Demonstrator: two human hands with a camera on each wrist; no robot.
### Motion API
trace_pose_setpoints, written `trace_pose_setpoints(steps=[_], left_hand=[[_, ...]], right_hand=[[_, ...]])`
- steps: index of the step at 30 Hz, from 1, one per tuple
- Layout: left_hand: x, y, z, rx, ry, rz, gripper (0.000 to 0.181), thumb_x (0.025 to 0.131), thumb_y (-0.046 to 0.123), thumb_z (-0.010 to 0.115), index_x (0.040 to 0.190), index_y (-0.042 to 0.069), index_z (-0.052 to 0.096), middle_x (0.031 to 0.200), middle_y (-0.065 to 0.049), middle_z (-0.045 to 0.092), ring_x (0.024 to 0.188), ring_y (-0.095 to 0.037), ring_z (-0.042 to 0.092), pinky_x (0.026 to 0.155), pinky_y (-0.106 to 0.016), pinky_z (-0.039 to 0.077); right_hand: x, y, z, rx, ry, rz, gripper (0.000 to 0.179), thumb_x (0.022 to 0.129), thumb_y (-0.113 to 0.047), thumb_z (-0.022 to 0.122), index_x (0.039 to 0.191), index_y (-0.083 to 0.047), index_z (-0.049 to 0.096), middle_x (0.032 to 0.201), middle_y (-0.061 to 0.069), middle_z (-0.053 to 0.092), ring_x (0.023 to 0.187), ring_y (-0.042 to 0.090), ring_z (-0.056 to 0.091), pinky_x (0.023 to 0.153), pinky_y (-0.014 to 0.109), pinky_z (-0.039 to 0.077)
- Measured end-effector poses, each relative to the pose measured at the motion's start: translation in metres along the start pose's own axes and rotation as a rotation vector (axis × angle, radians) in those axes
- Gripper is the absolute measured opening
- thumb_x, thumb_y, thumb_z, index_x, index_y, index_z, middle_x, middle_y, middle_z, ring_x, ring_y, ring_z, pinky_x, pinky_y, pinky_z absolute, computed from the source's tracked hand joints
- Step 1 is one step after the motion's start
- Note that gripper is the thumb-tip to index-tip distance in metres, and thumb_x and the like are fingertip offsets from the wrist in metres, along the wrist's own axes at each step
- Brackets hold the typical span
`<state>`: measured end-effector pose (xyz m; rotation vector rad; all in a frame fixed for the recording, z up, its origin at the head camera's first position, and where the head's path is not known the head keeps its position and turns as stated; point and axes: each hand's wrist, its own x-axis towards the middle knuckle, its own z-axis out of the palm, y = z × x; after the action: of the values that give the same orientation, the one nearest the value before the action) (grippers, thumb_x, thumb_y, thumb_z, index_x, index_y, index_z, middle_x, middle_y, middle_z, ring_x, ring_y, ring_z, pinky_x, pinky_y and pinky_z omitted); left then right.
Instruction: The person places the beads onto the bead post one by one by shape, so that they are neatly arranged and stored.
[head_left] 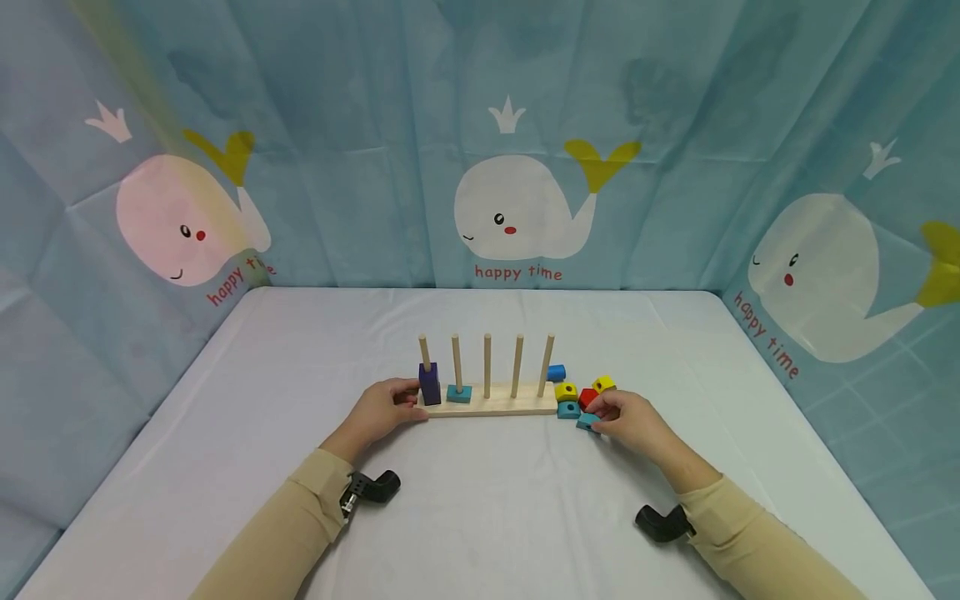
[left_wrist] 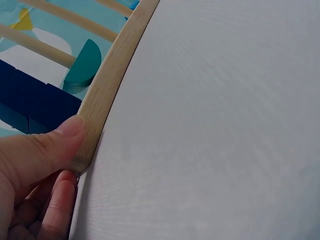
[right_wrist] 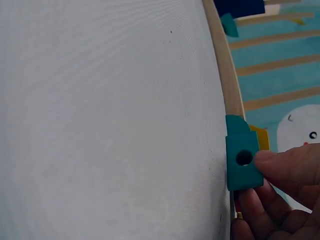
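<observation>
A wooden peg board (head_left: 491, 407) with several upright pegs stands on the table. My left hand (head_left: 384, 410) holds its left end, the thumb against the board's edge in the left wrist view. Dark blue blocks (head_left: 430, 384) are stacked on the leftmost peg, right by that hand. One teal half-round block (head_left: 459, 394) sits low on the second peg. Beyond the board's right end, my right hand (head_left: 628, 421) pinches a teal block (right_wrist: 245, 167) between thumb and fingers, its hole facing the wrist camera. Beside these fingers lies a red block (head_left: 588, 398), partly covered.
Next to the board's right end lie two yellow blocks, one nearer (head_left: 566, 392) and one farther (head_left: 603, 383), and another teal block (head_left: 568, 410). A blue block (head_left: 556, 372) lies behind that end. White cloth covers the table (head_left: 487, 508); a whale-print curtain (head_left: 360, 225) hangs around it.
</observation>
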<state>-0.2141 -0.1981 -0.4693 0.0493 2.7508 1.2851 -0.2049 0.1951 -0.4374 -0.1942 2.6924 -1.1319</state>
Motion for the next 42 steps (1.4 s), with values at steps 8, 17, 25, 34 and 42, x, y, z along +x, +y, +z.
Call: trace_pose_setpoints(steps=[8,17,25,34,42], left_hand=[[0.001,-0.001,0.000,-0.001,-0.002,0.007,0.061,0.071,0.028,0.079,0.124,0.007,0.057,0.103,-0.005,0.063,0.094,-0.018,0.056,0.083,-0.037,0.044],[0.000,0.000,0.000,0.004,-0.003,-0.001,0.061,0.070,0.029,0.079,0.123,0.009,0.058,0.101,-0.003,0.063,0.092,-0.016,0.055,0.082,-0.037,0.044],[0.000,-0.002,0.001,0.006,-0.004,0.007,0.063,0.070,0.031,0.079,0.124,0.009,0.057,0.101,-0.002,0.062,0.092,-0.016,0.055,0.082,-0.036,0.044],[0.000,-0.001,0.000,0.013,-0.006,0.010,0.062,0.070,0.031,0.079,0.124,0.009,0.058,0.100,-0.002,0.062,0.091,-0.015,0.055,0.081,-0.036,0.044],[0.000,-0.001,0.000,0.018,-0.005,0.010,0.062,0.070,0.030,0.079,0.124,0.008,0.057,0.101,-0.003,0.063,0.092,-0.017,0.055,0.082,-0.037,0.044]], right_hand=[[0.001,0.000,-0.003,-0.053,-0.022,-0.013,0.011,0.083,-0.007,0.065,0.093,-0.010,0.069,0.092,0.003,0.059,0.083,0.019,0.050,0.071,0.032,0.046],[0.001,0.000,-0.004,-0.110,-0.087,0.032,0.013,0.087,-0.013,0.061,0.096,-0.010,0.070,0.089,0.004,0.057,0.078,0.019,0.048,0.066,0.029,0.043],[0.002,0.001,-0.002,-0.100,-0.103,-0.011,0.017,0.075,-0.008,0.074,0.090,-0.010,0.066,0.085,0.003,0.055,0.075,0.018,0.047,0.063,0.028,0.043],[0.001,-0.021,-0.017,-0.084,-0.099,-0.041,0.015,0.081,-0.016,0.070,0.094,-0.010,0.066,0.082,0.002,0.058,0.076,0.018,0.049,0.064,0.029,0.044],[-0.003,-0.069,-0.046,-0.029,-0.062,-0.238,0.019,0.085,-0.016,0.065,0.103,-0.009,0.066,0.094,0.005,0.062,0.081,0.019,0.055,0.068,0.029,0.049]])
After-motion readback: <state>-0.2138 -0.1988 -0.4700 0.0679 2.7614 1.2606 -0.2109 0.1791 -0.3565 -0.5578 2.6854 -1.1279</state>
